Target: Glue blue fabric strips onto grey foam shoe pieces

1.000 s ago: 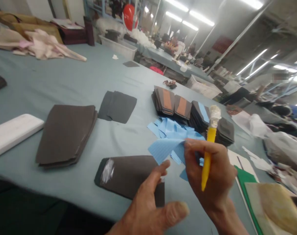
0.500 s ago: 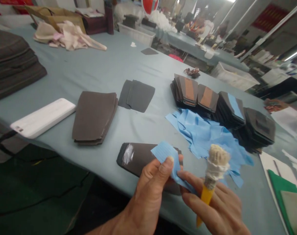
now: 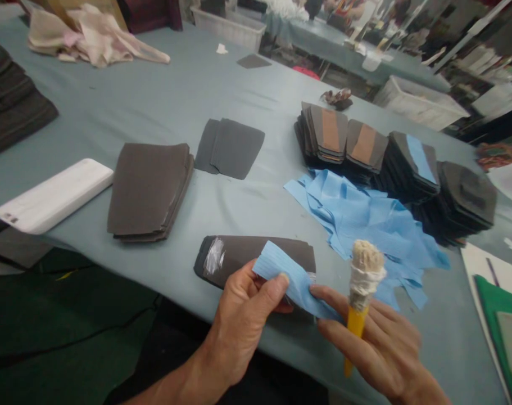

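My left hand (image 3: 249, 312) pinches the left part of a blue fabric strip (image 3: 287, 274) between thumb and fingers. The strip slants down to the right, where the fingers of my right hand (image 3: 382, 343) are on its far end. Held upright in that same right hand is a brush (image 3: 357, 315) with a yellow handle and pale, whitish-coated bristles. Below the strip, at the table's near edge, lies a dark brown panel (image 3: 239, 250). White smears mark its left end and show a little at its right; my hands cover part of it.
A stack of brown panels (image 3: 148, 188) and a white rectangular block (image 3: 55, 194) are at left. Two grey pieces (image 3: 234, 147) lie mid-table. Loose blue strips (image 3: 357, 216) are heaped at right before several stacks of dark panels (image 3: 411, 169). A green item (image 3: 494, 315) lies far right.
The blue strip is held flatter and more stretched out between my hands, which have moved slightly left. The brush is more upright. The camera view has tilted down somewhat.
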### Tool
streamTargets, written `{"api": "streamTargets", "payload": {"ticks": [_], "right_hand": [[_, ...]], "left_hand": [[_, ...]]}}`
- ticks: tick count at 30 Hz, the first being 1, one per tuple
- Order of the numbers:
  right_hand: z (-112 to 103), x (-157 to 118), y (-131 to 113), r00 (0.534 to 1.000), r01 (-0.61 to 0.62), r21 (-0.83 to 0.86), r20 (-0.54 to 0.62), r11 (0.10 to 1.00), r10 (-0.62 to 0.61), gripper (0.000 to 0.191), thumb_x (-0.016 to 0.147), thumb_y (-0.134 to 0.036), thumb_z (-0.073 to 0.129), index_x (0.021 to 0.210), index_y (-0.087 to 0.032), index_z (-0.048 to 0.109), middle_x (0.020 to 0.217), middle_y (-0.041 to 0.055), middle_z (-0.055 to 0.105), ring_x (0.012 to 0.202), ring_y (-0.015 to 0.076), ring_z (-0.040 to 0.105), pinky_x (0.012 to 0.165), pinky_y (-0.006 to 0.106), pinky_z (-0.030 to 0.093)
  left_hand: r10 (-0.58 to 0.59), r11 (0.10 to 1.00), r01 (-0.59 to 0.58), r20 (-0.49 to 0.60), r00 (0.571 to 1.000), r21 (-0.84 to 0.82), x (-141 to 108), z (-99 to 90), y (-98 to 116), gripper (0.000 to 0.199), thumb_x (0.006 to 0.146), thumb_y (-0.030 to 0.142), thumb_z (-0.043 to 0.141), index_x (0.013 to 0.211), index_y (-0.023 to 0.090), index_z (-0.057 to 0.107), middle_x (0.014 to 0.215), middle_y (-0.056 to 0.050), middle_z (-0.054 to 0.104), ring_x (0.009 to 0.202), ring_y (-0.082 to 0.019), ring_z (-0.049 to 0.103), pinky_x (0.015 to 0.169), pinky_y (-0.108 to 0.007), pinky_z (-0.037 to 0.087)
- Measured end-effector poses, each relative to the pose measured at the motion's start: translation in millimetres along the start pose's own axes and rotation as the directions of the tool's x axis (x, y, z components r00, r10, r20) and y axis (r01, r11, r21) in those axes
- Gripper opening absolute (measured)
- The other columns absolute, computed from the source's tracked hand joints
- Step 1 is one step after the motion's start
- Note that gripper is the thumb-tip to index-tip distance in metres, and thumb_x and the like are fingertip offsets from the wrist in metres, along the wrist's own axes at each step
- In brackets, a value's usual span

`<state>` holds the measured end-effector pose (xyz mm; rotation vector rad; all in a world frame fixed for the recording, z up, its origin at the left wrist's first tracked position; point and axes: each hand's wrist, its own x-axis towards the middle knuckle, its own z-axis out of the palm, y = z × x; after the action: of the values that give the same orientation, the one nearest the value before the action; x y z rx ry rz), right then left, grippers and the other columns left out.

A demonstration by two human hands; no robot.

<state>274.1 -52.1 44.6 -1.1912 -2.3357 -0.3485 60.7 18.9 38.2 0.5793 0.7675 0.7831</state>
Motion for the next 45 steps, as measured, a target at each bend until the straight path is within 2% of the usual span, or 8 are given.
{"api": "streamTargets", "payload": {"ticks": [7, 11, 16, 21, 31, 33, 38, 45], "right_hand": [[-18, -17, 12, 0.998, -0.053, 0.020, -0.014, 0.998, 0.054, 0.008, 0.099, -0.028, 0.075, 0.099, -0.028, 0.067, 0.106, 0.0076, 0.085, 0.078, 0.0203, 0.081, 0.067, 0.029, 0.064], [-13, 1, 2, 0.952, -0.255, 0.199, -0.119, 0.946, 0.282, 0.028, 0.105, -0.052, 0.063, 0.096, -0.026, 0.058, 0.106, 0.0152, 0.084, 0.073, 0.0228, 0.081, 0.059, 0.033, 0.065], [16, 41, -23, 0.820, -0.545, 0.311, 0.003, 0.779, 0.572, 0.021, 0.099, -0.039, 0.070, 0.109, -0.026, 0.055, 0.112, 0.0110, 0.083, 0.100, 0.0268, 0.083, 0.080, 0.038, 0.068], [32, 67, -40, 0.678, -0.641, 0.534, 0.057, 0.551, 0.733, 0.020, 0.095, -0.024, 0.072, 0.100, -0.028, 0.053, 0.089, -0.0042, 0.080, 0.074, 0.0133, 0.079, 0.066, 0.020, 0.064], [42, 91, -53, 0.644, -0.626, 0.534, -0.057, 0.569, 0.763, 0.017, 0.095, -0.025, 0.076, 0.097, -0.026, 0.059, 0.089, -0.0040, 0.075, 0.075, 0.0102, 0.075, 0.070, 0.018, 0.061], [40, 95, -49, 0.653, -0.633, 0.528, -0.030, 0.567, 0.757, 0.018, 0.095, -0.028, 0.078, 0.096, -0.026, 0.060, 0.090, -0.0026, 0.075, 0.078, 0.0112, 0.075, 0.071, 0.019, 0.060], [38, 106, -38, 0.745, -0.593, 0.549, 0.095, 0.589, 0.660, 0.016, 0.097, -0.026, 0.076, 0.098, -0.028, 0.059, 0.092, -0.0012, 0.076, 0.079, 0.0144, 0.075, 0.068, 0.022, 0.062], [60, 115, -32, 0.776, -0.622, 0.579, 0.368, 0.527, 0.512, 0.014, 0.101, -0.025, 0.068, 0.099, -0.029, 0.054, 0.091, -0.0019, 0.074, 0.076, 0.0149, 0.072, 0.053, 0.022, 0.050]], "left_hand": [[0.020, 0.987, -0.029, 0.059, 0.998, 0.155, -2, 3.5, 7, 0.040, 0.083, 0.051, 0.085, 0.088, 0.015, 0.067, 0.075, 0.001, 0.064, 0.070, -0.010, 0.059, 0.068, -0.020, 0.055], [-0.024, 0.984, 0.012, 0.070, 0.997, 0.177, -4, 1.9, 7, 0.037, 0.083, 0.047, 0.083, 0.094, 0.015, 0.066, 0.081, 0.000, 0.068, 0.071, -0.011, 0.062, 0.069, -0.021, 0.057], [-0.004, 0.992, -0.003, 0.056, 0.998, 0.125, -8, 0.4, 4, 0.033, 0.082, 0.038, 0.087, 0.088, 0.017, 0.062, 0.076, 0.003, 0.065, 0.069, -0.010, 0.063, 0.071, -0.020, 0.060], [0.059, 0.998, -0.059, 0.024, 0.998, 0.033, -9, 1.2, 4, 0.028, 0.084, 0.033, 0.087, 0.089, 0.018, 0.064, 0.079, 0.003, 0.070, 0.070, -0.009, 0.065, 0.072, -0.018, 0.060], [0.187, 0.960, -0.174, -0.038, 0.982, 0.220, -21, -15.3, 5, 0.011, 0.095, 0.028, 0.072, 0.099, 0.018, 0.070, 0.092, -0.002, 0.080, 0.083, -0.014, 0.075, 0.078, -0.023, 0.062], [0.374, 0.805, -0.323, -0.001, 0.928, 0.498, -28, -27.1, 6, 0.013, 0.096, 0.017, 0.066, 0.107, 0.018, 0.072, 0.098, -0.003, 0.082, 0.089, -0.014, 0.077, 0.084, -0.023, 0.062], [0.643, 0.000, -0.535, 0.410, 0.647, 0.845, -39, -52.5, 4, 0.026, 0.097, 0.011, 0.064, 0.121, 0.015, 0.072, 0.121, -0.008, 0.081, 0.117, -0.023, 0.073, 0.106, -0.037, 0.057], [0.571, -0.129, -0.507, 0.482, 0.664, 0.852, -39, -56.3, -5, 0.024, 0.102, 0.015, 0.057, 0.120, 0.015, 0.072, 0.111, -0.005, 0.080, 0.106, -0.022, 0.072, 0.100, -0.039, 0.054]]}}
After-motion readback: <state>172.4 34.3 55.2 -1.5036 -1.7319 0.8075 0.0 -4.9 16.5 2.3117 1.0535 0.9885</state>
